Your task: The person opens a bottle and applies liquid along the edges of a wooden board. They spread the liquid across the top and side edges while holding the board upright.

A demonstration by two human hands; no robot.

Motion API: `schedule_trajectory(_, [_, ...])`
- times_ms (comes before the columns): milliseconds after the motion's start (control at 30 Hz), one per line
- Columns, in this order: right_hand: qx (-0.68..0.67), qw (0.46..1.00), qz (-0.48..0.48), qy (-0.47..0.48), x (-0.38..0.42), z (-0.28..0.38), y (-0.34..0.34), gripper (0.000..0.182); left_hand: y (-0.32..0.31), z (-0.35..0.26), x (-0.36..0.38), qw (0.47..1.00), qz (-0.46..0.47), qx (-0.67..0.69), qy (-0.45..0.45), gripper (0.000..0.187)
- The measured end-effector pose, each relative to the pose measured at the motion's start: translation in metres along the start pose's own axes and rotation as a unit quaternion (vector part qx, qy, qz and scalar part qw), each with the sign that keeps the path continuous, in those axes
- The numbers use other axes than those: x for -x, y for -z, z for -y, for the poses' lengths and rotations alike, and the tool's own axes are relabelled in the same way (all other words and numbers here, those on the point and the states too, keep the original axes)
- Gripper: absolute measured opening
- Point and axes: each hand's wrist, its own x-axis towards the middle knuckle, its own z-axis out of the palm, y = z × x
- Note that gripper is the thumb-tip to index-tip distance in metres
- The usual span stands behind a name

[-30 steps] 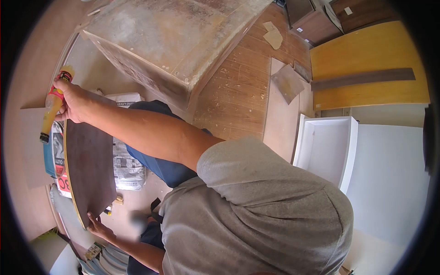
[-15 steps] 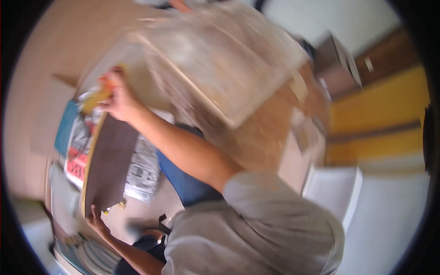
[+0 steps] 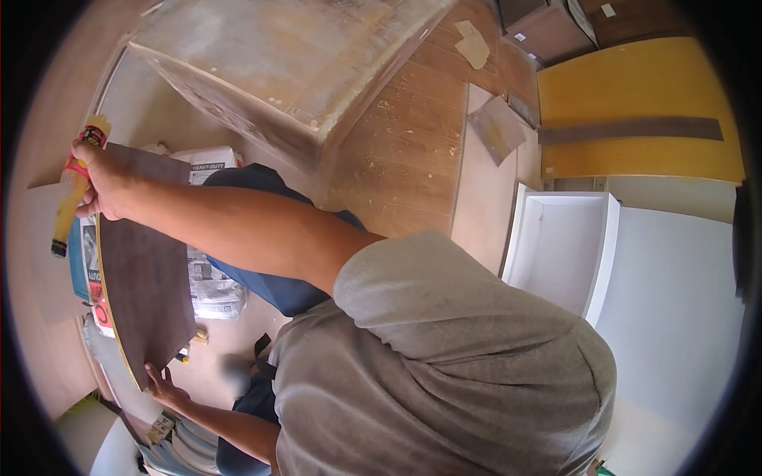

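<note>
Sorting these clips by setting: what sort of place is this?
Probably a cabinet or furniture workshop: a glue-stained worktable, sawdust on the wooden plank floor, a white open cabinet box, and a dark brown laminate board being worked on.

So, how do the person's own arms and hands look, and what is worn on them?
Both hands are bare, without gloves: the right hand and the left hand. No ring, watch or bracelet is visible. The forearms are uncovered. A grey short sleeve of soft fabric covers the right upper arm and shoulder. No markings show on the sleeve.
</note>
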Motion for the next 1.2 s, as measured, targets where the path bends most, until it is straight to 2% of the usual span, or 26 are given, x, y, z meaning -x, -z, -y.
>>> schedule_trajectory(100, [-0.006,0.999,0.034,0.001,0.002,-0.004,-0.004,0.042,-0.001,0.002,0.001,1.0,-0.008,0.004,0.009,0.086])
schedule_trajectory(267, [0.003,1.0,0.006,-0.013,0.025,-0.01,-0.021,0.037,0.001,0.016,-0.014,0.999,-0.027,0.013,0.02,0.085])
schedule_trajectory(400, [0.005,1.0,0.022,-0.011,0.028,-0.009,-0.019,0.037,0.003,0.009,-0.01,0.999,-0.034,0.02,0.014,0.081])
schedule_trajectory(467, [0.031,0.998,0.049,-0.012,0.037,-0.003,-0.014,0.044,-0.003,0.007,-0.014,0.998,-0.047,0.03,0.012,0.078])
schedule_trajectory(533, [0.029,0.998,0.05,-0.002,0.055,0.0,-0.013,0.058,0.003,0.023,-0.014,0.997,-0.037,0.062,0.002,0.071])
schedule_trajectory(567, [0.025,0.999,0.034,-0.017,0.058,0.004,-0.015,0.053,0.002,0.031,-0.007,0.99,-0.093,0.104,0.003,0.071])
schedule_trajectory(600, [0.06,0.991,0.113,-0.024,0.054,0.008,-0.005,0.06,-0.002,0.032,-0.006,0.992,-0.061,0.112,-0.007,0.067])
schedule_trajectory(633, [0.061,0.99,0.125,-0.015,0.06,0.016,-0.007,0.053,0.0,0.031,-0.007,0.994,-0.018,0.107,-0.018,0.062])
schedule_trajectory(667, [0.05,0.995,0.09,-0.011,0.069,0.021,-0.011,0.048,0.005,0.034,-0.007,0.992,-0.041,0.122,-0.016,0.062])
schedule_trajectory(700, [0.028,0.993,0.114,-0.007,0.063,0.02,-0.005,0.046,0.007,0.034,-0.009,0.997,-0.019,0.077,0.006,0.061])
schedule_trajectory(767, [0.013,0.998,0.065,-0.019,0.059,0.02,-0.009,0.047,0.004,0.028,-0.008,0.998,0.001,0.039,0.039,0.059])
schedule_trajectory(833, [0.011,0.997,0.062,-0.035,0.058,0.024,-0.009,0.049,0.0,0.023,0.001,0.999,-0.008,0.028,-0.03,0.059])
schedule_trajectory(867, [0.009,0.994,0.105,-0.028,0.056,0.025,-0.006,0.053,0.0,0.027,0.0,0.998,-0.009,0.047,-0.034,0.062])
schedule_trajectory(1000, [-0.012,0.996,0.073,-0.044,0.055,0.027,-0.009,0.056,-0.013,0.011,0.012,0.99,-0.018,0.127,-0.062,0.06])
schedule_trajectory(1033, [-0.015,0.996,0.075,-0.056,0.052,0.026,-0.007,0.053,-0.013,0.019,0.008,0.99,-0.027,0.129,-0.053,0.06])
schedule_trajectory(1100, [-0.028,0.99,0.116,-0.077,0.046,0.026,-0.002,0.047,-0.006,0.044,0.002,0.996,-0.004,0.075,-0.039,0.047])
schedule_trajectory(1167, [-0.021,0.987,0.13,-0.096,0.041,0.03,0.004,0.04,-0.007,0.029,0.012,0.998,-0.003,0.07,0.003,0.043])
schedule_trajectory(1200, [-0.008,0.999,0.034,-0.028,0.055,0.026,-0.017,0.034,-0.012,0.019,0.02,0.995,-0.03,0.08,-0.06,0.047])
